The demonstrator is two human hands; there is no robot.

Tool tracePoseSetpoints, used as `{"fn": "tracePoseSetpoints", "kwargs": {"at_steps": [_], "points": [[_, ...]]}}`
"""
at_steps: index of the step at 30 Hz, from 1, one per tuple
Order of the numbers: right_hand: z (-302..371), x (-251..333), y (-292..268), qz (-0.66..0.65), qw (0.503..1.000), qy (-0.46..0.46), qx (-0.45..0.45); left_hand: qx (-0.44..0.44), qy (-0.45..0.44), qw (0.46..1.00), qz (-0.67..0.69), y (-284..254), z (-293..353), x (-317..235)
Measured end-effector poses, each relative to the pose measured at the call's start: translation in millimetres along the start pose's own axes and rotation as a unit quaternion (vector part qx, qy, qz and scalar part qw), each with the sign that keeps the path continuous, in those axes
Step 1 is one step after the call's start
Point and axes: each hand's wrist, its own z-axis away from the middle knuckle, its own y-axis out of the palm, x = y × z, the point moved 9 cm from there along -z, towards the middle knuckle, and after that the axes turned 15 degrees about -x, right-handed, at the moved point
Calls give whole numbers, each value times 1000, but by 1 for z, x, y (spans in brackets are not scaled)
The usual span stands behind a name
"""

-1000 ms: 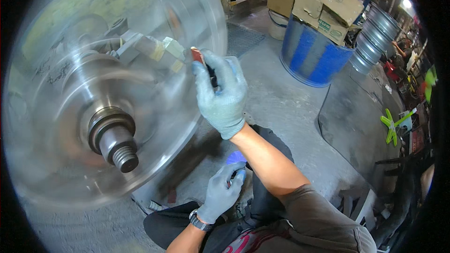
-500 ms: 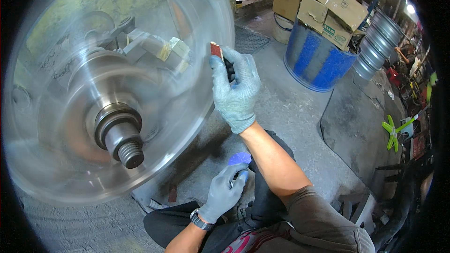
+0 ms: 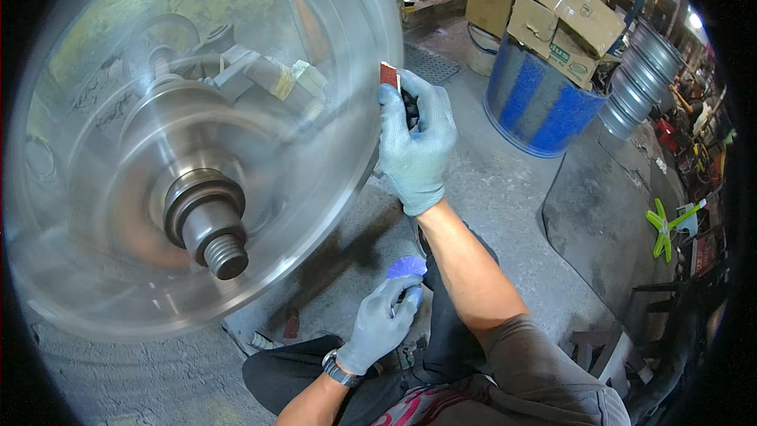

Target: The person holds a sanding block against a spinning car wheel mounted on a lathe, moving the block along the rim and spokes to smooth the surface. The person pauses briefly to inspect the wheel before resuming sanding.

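Note:
A large silver wheel [image 3: 315, 229], blurred as if spinning, fills the left side on a threaded metal spindle [image 3: 214, 221]. My right hand [image 3: 418, 138], in a grey glove, is closed around a small piece of red-brown sandpaper [image 3: 389, 76] with a pale edge. That piece stands close to the wheel's right rim; whether it touches cannot be made out. Lower down, over my lap, my gloved left hand [image 3: 382, 323] pinches a round purple sanding disc [image 3: 407, 267]. Part of the disc is hidden behind the fingers, and a dark watch circles that wrist.
A blue striped drum [image 3: 536, 99] heaped with cardboard boxes [image 3: 568, 12] stands at the far right of the wheel. Behind it are stacked metal rims [image 3: 640, 79]. A dark mat [image 3: 599, 221] covers floor on the right. A small reddish block [image 3: 292, 323] lies below the wheel.
My right hand has shifted to the right with the sandpaper, and its gap from the wheel's middle has grown. My left hand stays nearly in place with the disc.

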Motion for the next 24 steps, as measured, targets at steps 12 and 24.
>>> {"fn": "tracePoseSetpoints", "kwargs": {"at_steps": [12, 24], "points": [[-2, -20, 2, -16, 999, 39, 1, -1, 10, 1000, 0, -1, -2, -3], [-5, -35, 0, -42, 992, 114, -13, 2, 4, 1000, -14, -1, -1, 1]]}}
